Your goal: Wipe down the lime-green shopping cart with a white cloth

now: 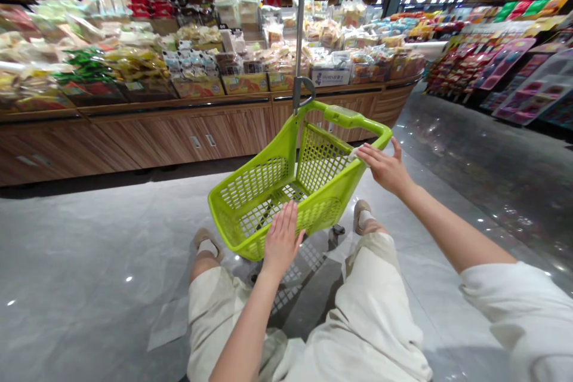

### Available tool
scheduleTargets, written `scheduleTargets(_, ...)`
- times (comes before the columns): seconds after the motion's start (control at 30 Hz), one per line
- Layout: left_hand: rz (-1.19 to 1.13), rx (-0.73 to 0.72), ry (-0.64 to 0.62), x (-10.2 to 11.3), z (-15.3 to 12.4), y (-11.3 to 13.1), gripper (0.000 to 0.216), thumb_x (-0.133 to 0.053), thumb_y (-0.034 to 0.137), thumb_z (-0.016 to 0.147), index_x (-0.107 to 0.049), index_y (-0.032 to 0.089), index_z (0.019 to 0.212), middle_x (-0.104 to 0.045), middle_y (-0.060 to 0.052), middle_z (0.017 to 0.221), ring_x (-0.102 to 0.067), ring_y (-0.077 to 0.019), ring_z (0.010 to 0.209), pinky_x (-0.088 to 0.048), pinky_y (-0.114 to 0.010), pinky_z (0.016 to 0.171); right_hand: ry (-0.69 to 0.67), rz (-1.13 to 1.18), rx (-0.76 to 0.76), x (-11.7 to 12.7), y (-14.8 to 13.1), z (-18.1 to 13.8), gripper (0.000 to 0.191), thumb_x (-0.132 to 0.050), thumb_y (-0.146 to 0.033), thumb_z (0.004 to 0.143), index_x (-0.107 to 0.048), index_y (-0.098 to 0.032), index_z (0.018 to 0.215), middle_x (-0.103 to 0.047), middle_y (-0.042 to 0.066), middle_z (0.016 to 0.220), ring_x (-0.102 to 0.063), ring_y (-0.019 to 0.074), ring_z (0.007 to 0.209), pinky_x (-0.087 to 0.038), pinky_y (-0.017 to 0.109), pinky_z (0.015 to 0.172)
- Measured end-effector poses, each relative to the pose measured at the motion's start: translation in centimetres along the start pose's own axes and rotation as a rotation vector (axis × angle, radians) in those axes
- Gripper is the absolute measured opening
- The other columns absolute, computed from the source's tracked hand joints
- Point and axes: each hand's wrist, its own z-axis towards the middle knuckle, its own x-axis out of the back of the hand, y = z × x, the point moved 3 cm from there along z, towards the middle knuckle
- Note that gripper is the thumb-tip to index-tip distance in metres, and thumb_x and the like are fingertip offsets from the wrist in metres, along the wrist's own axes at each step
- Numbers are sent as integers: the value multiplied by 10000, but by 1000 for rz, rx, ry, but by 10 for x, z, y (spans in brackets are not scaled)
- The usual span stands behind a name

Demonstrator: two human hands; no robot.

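Sleeve (519,304): ours is short, white, lower right;
Shorts (378,304): loose, cream, bottom centre;
Socks (208,246): we wear white;
Shoes (359,212): beige

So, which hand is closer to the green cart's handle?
The right hand. It is at the near-side rim, close beside one end of the handle. The left hand is farther along that side, toward the end away from the handle.

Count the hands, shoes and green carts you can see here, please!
Left hand and right hand: 2 hands
Left shoe and right shoe: 2 shoes
Green cart: 1
Total: 5
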Motion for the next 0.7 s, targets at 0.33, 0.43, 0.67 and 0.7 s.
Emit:
scheduleTargets(0.33, -55, 258, 189, 20, 14, -56, 474, -485, 511, 935, -598, 139, 1206, -708, -151, 1116, -637, -287, 1094, -448, -458, 1017, 137, 188, -218, 1, -82, 9, 545, -400, -86, 864, -518, -176, 1389, -602, 113, 1379, -444, 269, 1385, -254, 499, 1183)
scheduleTargets(0.43, -86, 330, 209, 27, 41, -35, 501, -436, 522, 952, -587, 117, 1206, -708, -164, 1093, -647, -302, 1058, -469, -479, 978, 118, 199, -198, 5, -103, 14, 547, -406, -84, 867, -511, -168, 1397, -592, 108, 1395, -448, 267, 1380, -251, 485, 1189)
scheduleTargets(0.67, -277, -51, 122, 27, 109, 60, 750, -454, 388, 941, -137, 78, 1546, -352, -177, 1581, -304, -253, 1476, -250, -451, 1215, 12, 146, 39, 29, -96, 18, 585, -376, -57, 885, -460, -201, 1445, -530, 80, 1470, -445, 213, 1395, -142, 487, 1216)
scheduleTargets(0.7, -279, -32, 131, 25, 112, 62, 789, -458, 411, 938, -98, 71, 1552, -334, -187, 1588, -294, -265, 1479, -237, -469, 1219, 14, 138, 32, 35, -83, 18, 591, -371, -48, 879, -468, -215, 1438, -537, 74, 1465, -452, 208, 1391, -114, 497, 1219)
